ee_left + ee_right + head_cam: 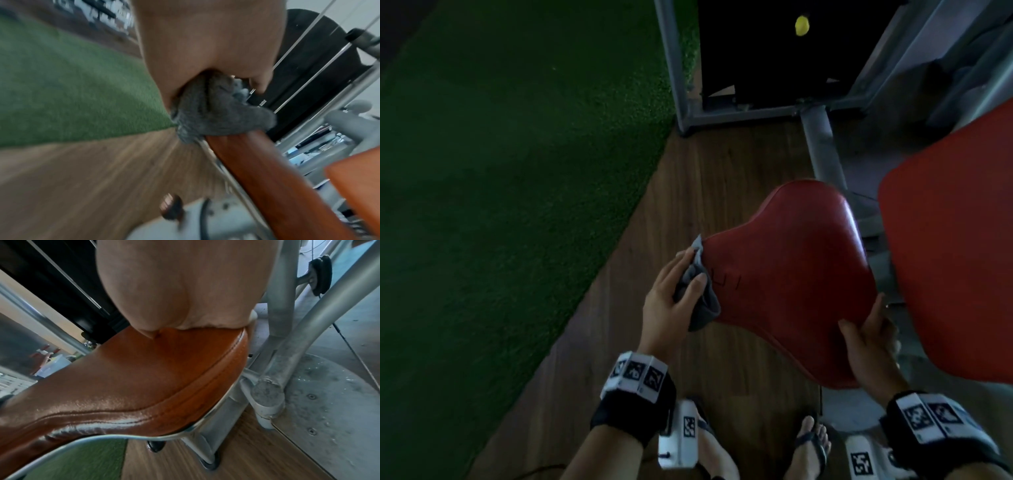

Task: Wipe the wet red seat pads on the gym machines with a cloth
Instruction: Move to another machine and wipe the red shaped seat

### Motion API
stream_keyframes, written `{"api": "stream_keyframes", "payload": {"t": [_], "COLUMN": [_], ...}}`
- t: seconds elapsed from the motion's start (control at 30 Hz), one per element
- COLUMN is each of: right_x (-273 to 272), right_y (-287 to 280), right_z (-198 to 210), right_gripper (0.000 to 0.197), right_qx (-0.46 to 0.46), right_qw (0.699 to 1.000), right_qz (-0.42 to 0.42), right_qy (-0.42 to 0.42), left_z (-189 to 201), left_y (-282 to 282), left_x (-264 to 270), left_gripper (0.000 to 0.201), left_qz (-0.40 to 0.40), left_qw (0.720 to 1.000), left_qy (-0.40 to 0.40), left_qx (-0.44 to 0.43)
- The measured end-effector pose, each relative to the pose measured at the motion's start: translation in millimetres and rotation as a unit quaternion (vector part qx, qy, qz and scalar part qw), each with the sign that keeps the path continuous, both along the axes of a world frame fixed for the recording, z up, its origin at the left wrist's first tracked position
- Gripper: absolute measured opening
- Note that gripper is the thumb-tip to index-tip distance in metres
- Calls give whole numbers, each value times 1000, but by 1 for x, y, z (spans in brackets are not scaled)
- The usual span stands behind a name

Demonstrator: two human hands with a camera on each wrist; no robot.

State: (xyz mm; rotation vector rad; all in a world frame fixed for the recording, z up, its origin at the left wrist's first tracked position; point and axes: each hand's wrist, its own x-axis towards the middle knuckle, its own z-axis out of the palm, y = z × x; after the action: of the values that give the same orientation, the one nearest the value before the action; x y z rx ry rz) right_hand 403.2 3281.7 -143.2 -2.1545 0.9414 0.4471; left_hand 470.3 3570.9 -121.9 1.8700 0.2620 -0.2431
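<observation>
A red seat pad point(787, 281) with a narrow front and a wide rear stands in the middle of the head view. My left hand point(674, 291) grips a bunched grey cloth point(702, 301) against the pad's left edge. In the left wrist view the grey cloth point(216, 113) is wrapped over the pad's rim point(257, 170) under my fingers. My right hand point(866, 342) holds the pad's near right edge, thumb on top and fingers underneath. The right wrist view shows the glossy pad point(144, 378) under my palm point(180, 288).
A second, larger red pad point(955, 257) stands close on the right. The grey machine frame point(822, 144) and a black weight stack point(767, 51) lie behind. Green turf point(500, 171) covers the left; wooden floor point(688, 171) runs below. My sandalled feet point(811, 442) stand near the metal base point(329, 394).
</observation>
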Motion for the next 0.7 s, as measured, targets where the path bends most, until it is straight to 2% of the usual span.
{"api": "stream_keyframes", "payload": {"t": [0.13, 0.23, 0.3, 0.57, 0.7], "right_x": [2, 2, 3, 5, 5], "right_y": [2, 0, -3, -6, -10], "right_z": [0, -3, -4, -4, -9], "right_gripper": [95, 98, 96, 97, 97], "right_qx": [-16, -19, -11, 10, 16], "right_qw": [1000, 1000, 1000, 999, 999], "right_qz": [5, 17, 19, 16, 21], "right_qy": [8, 14, 18, 26, 21], "left_z": [-5, -5, -8, -12, -7], "left_y": [-15, -11, -5, -7, -4], "left_x": [3, 29, 42, 5, 24], "left_gripper": [36, 33, 31, 37, 34], "left_qz": [68, 35, 8, 52, 16], "left_qw": [996, 993, 994, 994, 991], "left_qy": [-11, 7, 23, -34, -28], "left_qx": [51, 111, 104, 94, 131]}}
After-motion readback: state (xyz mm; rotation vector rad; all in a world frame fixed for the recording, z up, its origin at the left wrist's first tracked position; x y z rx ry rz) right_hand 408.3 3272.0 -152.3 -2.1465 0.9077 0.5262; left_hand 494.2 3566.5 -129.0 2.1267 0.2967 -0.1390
